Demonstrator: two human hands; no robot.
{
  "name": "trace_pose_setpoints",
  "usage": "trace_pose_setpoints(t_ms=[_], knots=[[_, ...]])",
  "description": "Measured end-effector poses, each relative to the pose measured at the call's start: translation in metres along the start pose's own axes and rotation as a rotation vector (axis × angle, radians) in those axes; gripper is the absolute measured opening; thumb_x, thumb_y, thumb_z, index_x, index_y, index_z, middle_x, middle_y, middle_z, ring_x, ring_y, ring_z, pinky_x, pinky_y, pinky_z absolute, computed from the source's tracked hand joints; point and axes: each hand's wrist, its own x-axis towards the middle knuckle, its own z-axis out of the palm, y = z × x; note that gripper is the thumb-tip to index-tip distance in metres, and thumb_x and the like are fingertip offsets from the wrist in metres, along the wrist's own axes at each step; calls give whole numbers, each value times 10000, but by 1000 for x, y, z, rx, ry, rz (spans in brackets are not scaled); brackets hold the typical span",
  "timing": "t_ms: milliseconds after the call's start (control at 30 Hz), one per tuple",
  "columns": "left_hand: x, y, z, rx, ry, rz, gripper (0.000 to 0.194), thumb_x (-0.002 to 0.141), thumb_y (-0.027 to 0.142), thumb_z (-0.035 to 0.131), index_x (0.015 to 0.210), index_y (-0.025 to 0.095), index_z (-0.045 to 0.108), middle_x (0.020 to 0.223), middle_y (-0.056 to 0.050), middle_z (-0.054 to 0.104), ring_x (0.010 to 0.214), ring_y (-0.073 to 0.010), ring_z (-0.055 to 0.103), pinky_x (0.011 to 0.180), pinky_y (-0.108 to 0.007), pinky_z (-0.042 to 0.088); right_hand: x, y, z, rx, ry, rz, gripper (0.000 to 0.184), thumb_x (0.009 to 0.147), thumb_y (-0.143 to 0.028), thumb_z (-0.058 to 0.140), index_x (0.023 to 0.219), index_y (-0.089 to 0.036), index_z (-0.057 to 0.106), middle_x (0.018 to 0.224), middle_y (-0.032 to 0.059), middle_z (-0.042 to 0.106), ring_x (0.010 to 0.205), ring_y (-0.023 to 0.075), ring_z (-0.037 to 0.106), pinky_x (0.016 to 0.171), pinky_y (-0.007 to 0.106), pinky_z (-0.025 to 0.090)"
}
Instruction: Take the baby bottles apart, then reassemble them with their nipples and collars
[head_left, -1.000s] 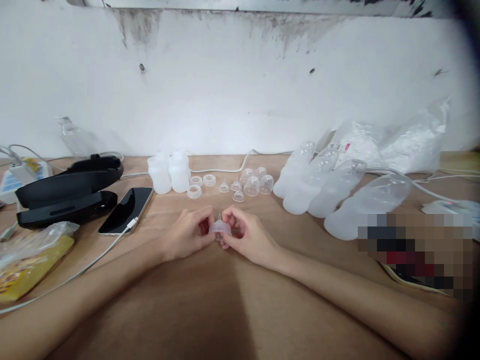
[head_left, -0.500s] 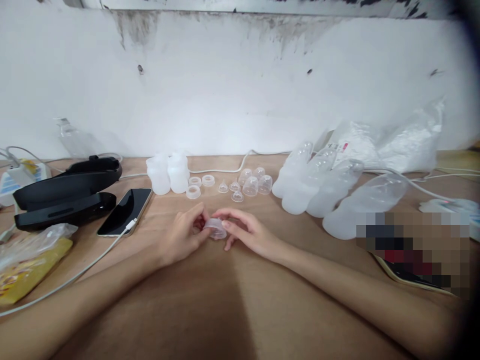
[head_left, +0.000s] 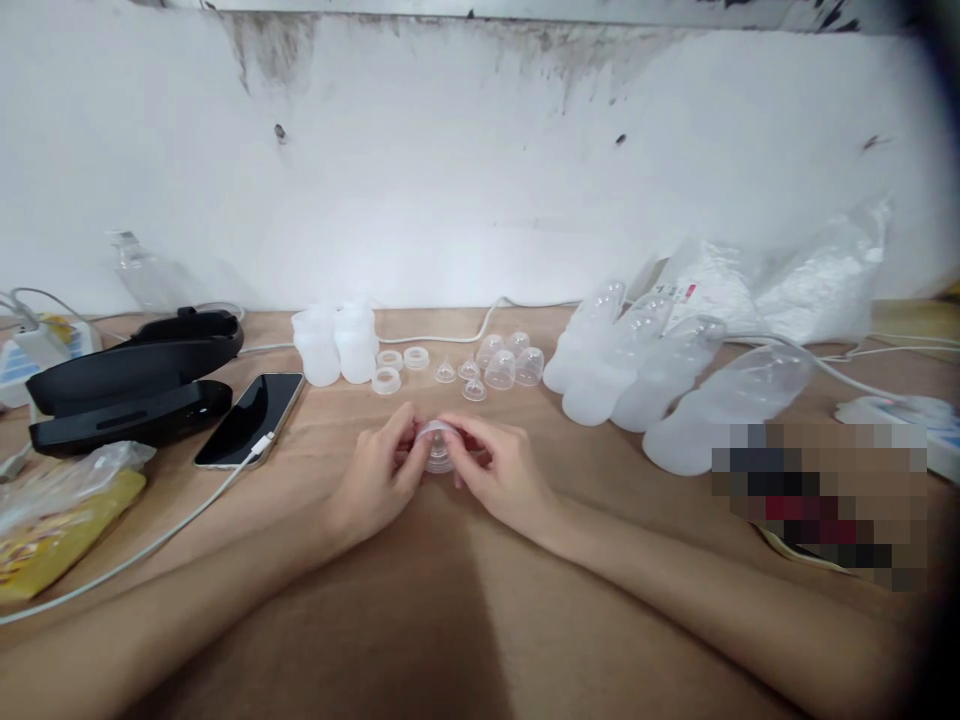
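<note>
My left hand (head_left: 386, 465) and my right hand (head_left: 499, 470) grip a translucent baby bottle collar ring (head_left: 436, 428) from its two sides. Both thumbs press near its upper edge, and a clear nipple (head_left: 439, 452) shows through the ring. The other fingers are partly hidden behind it. Just beyond my hands lie loose collar rings (head_left: 387, 380) on the left. Clear silicone nipples (head_left: 474, 390) stand in the middle, and clear dome caps (head_left: 499, 371) sit to their right.
White bottles (head_left: 321, 350) stand at the back left. Several bagged bottles (head_left: 600, 392) lean at the right. A phone (head_left: 251, 420) with a white cable, a black headset-like device (head_left: 135, 375) and a yellow snack bag (head_left: 75, 520) are on the left. Clear plastic bags (head_left: 817, 280) rest against the wall.
The collar ring has been turned so that the nipple inside faces me. My right hand has closed in, its thumb now on the ring opposite the left thumb.
</note>
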Motion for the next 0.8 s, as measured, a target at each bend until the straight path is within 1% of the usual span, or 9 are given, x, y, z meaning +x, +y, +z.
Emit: trace_pose_setpoints(t_ms=[133, 200, 267, 333, 400, 433, 567, 700, 800], knots=[[5, -2, 1, -9, 6, -15, 157, 844, 299, 391, 750, 186, 444, 580, 45, 491, 488, -85, 480, 458, -185, 370, 3, -2, 0, -35, 12, 26, 191, 812, -241, 436, 883, -184, 604, 656, 12, 608, 460, 92, 515, 445, 211, 422], [7, -4, -1, -48, -21, -24, 167, 841, 314, 401, 746, 184, 444, 576, 46, 504, 495, -85, 490, 471, -186, 381, 5, 0, -2, -44, -19, 38, 193, 813, -242, 432, 884, -186, 602, 638, 4, 602, 453, 91, 514, 440, 209, 416], [10, -6, -5, -123, -90, -30, 155, 822, 324, 442, 757, 183, 439, 611, 40, 548, 543, -93, 526, 509, -191, 407, 7, 2, -6, -32, -86, 33, 212, 827, -250, 411, 925, -194, 590, 684, 4, 613, 464, 88, 526, 454, 212, 427], [12, -8, -10, -195, -168, -30, 160, 780, 321, 514, 778, 184, 431, 691, 22, 599, 634, -111, 569, 563, -203, 435, 9, 5, -11, -23, -151, -18, 235, 830, -271, 414, 1000, -210, 564, 811, 18, 630, 528, 93, 555, 496, 223, 451], [14, -10, -14, -231, -217, -32, 200, 739, 316, 570, 784, 185, 426, 769, 0, 621, 696, -127, 588, 593, -216, 450, 10, 7, -15, -42, -183, -82, 282, 796, -285, 470, 1065, -225, 532, 901, 27, 622, 624, 111, 573, 535, 233, 464], [14, -12, -15, -227, -225, -32, 210, 729, 317, 581, 781, 184, 426, 780, -5, 621, 699, -129, 588, 587, -217, 449, 10, 8, -16, -58, -189, -103, 313, 771, -274, 501, 1080, -228, 521, 904, 26, 619, 658, 118, 572, 544, 233, 465], [13, -14, -16, -95, -218, -7, 174, 734, 311, 563, 763, 181, 451, 743, 3, 604, 657, -120, 563, 562, -208, 425, 9, 8, -16, -101, -206, -98, 337, 728, -189, 514, 1062, -231, 514, 764, -5, 590, 626, 109, 551, 533, 218, 451], [12, -11, -16, 79, -193, 69, 111, 743, 256, 535, 743, 186, 448, 691, 35, 564, 615, -99, 519, 554, -195, 387, 7, 6, -14, -127, -223, -87, 347, 732, -173, 507, 1073, -236, 483, 738, -15, 556, 577, 97, 532, 517, 215, 437], [12, -9, -15, 158, -184, 108, 93, 763, 255, 506, 753, 192, 439, 672, 49, 542, 580, -90, 490, 530, -191, 356, 8, 3, -13, -129, -226, -54, 336, 740, -171, 500, 1067, -239, 463, 713, -25, 536, 553, 95, 518, 518, 224, 435]])
